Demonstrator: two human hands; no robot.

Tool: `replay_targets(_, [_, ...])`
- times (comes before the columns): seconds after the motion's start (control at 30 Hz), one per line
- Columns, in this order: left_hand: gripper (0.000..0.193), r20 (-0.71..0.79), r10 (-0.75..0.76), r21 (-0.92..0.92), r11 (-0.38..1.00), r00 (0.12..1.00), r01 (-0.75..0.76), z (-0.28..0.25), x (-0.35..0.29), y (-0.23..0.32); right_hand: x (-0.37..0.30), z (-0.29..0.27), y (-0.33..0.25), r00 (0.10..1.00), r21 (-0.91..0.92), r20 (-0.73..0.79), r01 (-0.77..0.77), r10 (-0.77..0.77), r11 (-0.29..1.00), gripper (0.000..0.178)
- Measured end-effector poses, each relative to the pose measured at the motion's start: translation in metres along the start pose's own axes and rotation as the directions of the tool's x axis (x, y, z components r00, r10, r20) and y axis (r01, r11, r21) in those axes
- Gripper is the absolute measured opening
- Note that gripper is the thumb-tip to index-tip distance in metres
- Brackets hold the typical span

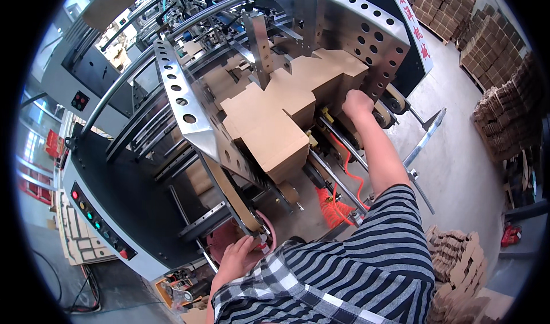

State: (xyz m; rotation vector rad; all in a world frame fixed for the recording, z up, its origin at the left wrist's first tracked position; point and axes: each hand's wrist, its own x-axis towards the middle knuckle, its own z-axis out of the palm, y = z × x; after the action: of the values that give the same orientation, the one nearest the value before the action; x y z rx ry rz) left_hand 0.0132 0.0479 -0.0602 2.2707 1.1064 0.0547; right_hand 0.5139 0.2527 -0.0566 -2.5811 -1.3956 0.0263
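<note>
A stack of flat die-cut brown cardboard blanks (269,129) lies in the machine's feeder, between a left perforated metal side plate (200,136) and a right one (385,52). My right hand (358,104) is closed at the stack's near right corner, beside the right plate. Its fingertips are turned away, so whatever they grip is hidden. Down at the lower left, my left hand (236,257) has its fingers loosely extended next to the near end of a tan drive belt (232,201). Nothing shows in it.
Metal rods (338,184) and an orange coiled air hose (331,209) stick out below the stack. A control panel with lit buttons (97,224) is on the left. A pink bucket (220,241) sits under the belt. Bundled cardboard (498,52) and loose blanks (458,255) stand on the right.
</note>
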Motion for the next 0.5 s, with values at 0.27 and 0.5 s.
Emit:
replay_targets(0.27, [0.070,0.010,-0.037,-0.032,0.999,0.999,0.037,0.006,-0.010,0.004,-0.056,-0.016,-0.042,0.925,0.340,0.143,0.289,-0.353,0.895,0.037])
replay_targets(0.5, [0.071,-0.009,-0.038,-0.009,0.999,0.999,0.038,0.008,-0.016,0.003,-0.037,0.016,-0.048,0.911,0.422,0.122,0.312,-0.394,0.851,0.036])
